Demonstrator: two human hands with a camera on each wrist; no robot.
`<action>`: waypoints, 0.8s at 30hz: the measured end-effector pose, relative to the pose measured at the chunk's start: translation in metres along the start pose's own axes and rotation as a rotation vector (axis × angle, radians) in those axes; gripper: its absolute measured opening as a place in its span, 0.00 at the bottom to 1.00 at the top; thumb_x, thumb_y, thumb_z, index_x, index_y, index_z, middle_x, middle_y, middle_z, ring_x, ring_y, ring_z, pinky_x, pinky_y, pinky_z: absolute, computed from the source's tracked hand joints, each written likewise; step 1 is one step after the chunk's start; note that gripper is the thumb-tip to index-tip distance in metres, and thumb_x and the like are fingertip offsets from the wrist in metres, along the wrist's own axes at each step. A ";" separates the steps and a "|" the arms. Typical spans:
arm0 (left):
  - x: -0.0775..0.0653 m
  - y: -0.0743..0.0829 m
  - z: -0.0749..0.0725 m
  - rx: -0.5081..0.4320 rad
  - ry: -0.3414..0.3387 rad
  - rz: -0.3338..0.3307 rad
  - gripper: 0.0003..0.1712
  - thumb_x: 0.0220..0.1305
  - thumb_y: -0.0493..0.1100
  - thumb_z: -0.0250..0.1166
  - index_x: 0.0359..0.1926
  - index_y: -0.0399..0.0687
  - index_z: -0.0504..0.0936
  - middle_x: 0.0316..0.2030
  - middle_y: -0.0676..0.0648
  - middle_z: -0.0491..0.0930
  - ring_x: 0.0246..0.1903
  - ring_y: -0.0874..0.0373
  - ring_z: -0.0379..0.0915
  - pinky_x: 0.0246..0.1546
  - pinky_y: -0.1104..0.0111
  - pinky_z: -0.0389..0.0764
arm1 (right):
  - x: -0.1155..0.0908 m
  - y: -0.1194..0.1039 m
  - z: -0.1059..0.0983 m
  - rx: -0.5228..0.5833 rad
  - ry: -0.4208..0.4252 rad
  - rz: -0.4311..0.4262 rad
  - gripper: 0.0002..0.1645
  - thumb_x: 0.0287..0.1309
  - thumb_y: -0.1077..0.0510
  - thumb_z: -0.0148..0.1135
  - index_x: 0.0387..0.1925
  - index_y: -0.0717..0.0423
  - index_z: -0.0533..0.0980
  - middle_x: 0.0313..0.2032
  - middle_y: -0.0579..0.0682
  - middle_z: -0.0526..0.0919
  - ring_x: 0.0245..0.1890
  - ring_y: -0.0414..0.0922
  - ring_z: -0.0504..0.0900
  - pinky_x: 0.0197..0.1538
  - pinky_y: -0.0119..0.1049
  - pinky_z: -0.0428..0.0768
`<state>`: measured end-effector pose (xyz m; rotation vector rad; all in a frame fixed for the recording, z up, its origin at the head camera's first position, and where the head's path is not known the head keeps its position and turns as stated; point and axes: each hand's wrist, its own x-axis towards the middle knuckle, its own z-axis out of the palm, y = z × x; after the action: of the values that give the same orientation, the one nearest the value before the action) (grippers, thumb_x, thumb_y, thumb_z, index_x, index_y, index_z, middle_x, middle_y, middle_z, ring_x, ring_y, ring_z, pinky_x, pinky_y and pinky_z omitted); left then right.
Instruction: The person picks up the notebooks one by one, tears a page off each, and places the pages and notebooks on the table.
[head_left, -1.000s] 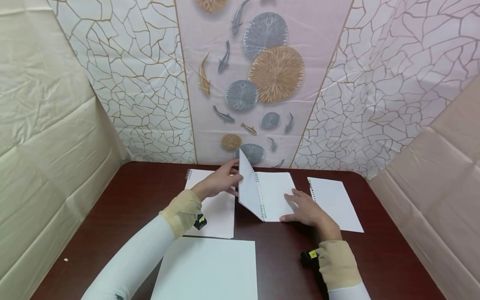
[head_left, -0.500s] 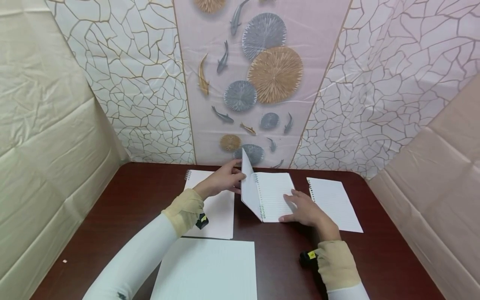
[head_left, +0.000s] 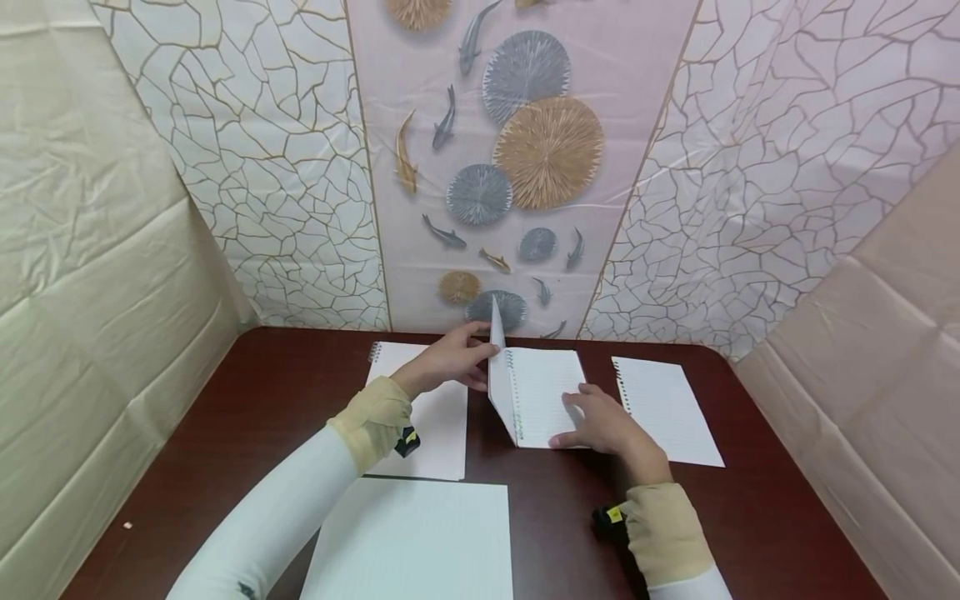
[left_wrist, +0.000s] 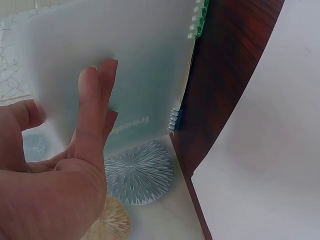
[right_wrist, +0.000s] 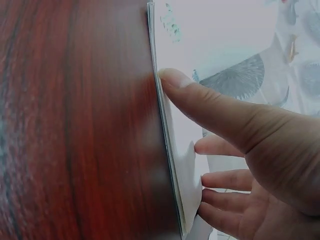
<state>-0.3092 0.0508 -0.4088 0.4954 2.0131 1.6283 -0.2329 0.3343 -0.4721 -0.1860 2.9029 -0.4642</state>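
Observation:
An open spiral notebook (head_left: 542, 392) lies near the table's back edge, its lined page facing up. Its raised cover side (head_left: 498, 375) stands almost upright; the outside is translucent grey-green with pale lettering, with green and blue rings along the spine. My left hand (head_left: 455, 357) holds this raised side by its outer edge, fingers along the outside and thumb at the edge. At the notebook's near right corner rests my right hand (head_left: 600, 421). In the right wrist view its thumb (right_wrist: 180, 80) lies at the near edge, while the other fingertips touch the right side.
Under my left forearm lies a spiral pad (head_left: 435, 425) with a blank page. A larger white sheet (head_left: 420, 533) is nearer the front. To the right lies a loose lined sheet (head_left: 667, 408) with torn holes. A patterned backdrop (head_left: 480, 167) rises behind the dark red table (head_left: 555, 533).
The raised side of the notebook has swung rightward, closer to upright, with my left hand following. The notebook's base and my right hand have shifted slightly left.

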 end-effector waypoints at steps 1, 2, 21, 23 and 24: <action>0.001 0.000 0.001 0.001 -0.003 0.002 0.35 0.78 0.43 0.55 0.78 0.42 0.54 0.60 0.32 0.74 0.33 0.48 0.85 0.37 0.59 0.90 | 0.000 0.000 0.000 0.005 0.002 -0.002 0.56 0.46 0.35 0.78 0.70 0.61 0.70 0.73 0.71 0.61 0.72 0.67 0.58 0.70 0.67 0.63; 0.001 0.000 0.001 0.002 -0.006 0.005 0.34 0.78 0.44 0.55 0.78 0.41 0.54 0.59 0.31 0.74 0.33 0.48 0.85 0.37 0.59 0.90 | 0.000 0.000 -0.001 0.008 0.004 -0.003 0.56 0.46 0.35 0.78 0.70 0.61 0.70 0.73 0.71 0.62 0.72 0.67 0.59 0.70 0.67 0.63; 0.014 0.003 0.017 0.051 -0.044 0.034 0.33 0.77 0.52 0.56 0.73 0.37 0.63 0.58 0.34 0.75 0.36 0.47 0.86 0.37 0.60 0.90 | 0.000 0.003 0.001 -0.029 0.021 -0.038 0.63 0.46 0.34 0.78 0.75 0.60 0.61 0.73 0.70 0.63 0.72 0.65 0.60 0.70 0.66 0.65; 0.014 0.004 0.019 0.051 -0.029 0.031 0.33 0.76 0.53 0.58 0.71 0.37 0.64 0.57 0.34 0.76 0.37 0.48 0.86 0.37 0.60 0.90 | 0.000 0.002 0.001 -0.036 0.026 -0.040 0.63 0.46 0.33 0.78 0.74 0.61 0.62 0.72 0.70 0.63 0.72 0.66 0.61 0.69 0.67 0.65; 0.014 0.005 0.020 0.052 -0.024 0.031 0.33 0.76 0.53 0.58 0.71 0.36 0.65 0.56 0.34 0.76 0.37 0.48 0.86 0.38 0.61 0.90 | 0.000 0.002 0.000 -0.040 0.028 -0.041 0.62 0.46 0.33 0.77 0.74 0.61 0.63 0.72 0.70 0.63 0.71 0.66 0.61 0.69 0.67 0.65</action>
<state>-0.3091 0.0762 -0.4093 0.5651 2.0435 1.5842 -0.2333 0.3361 -0.4732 -0.2465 2.9421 -0.4193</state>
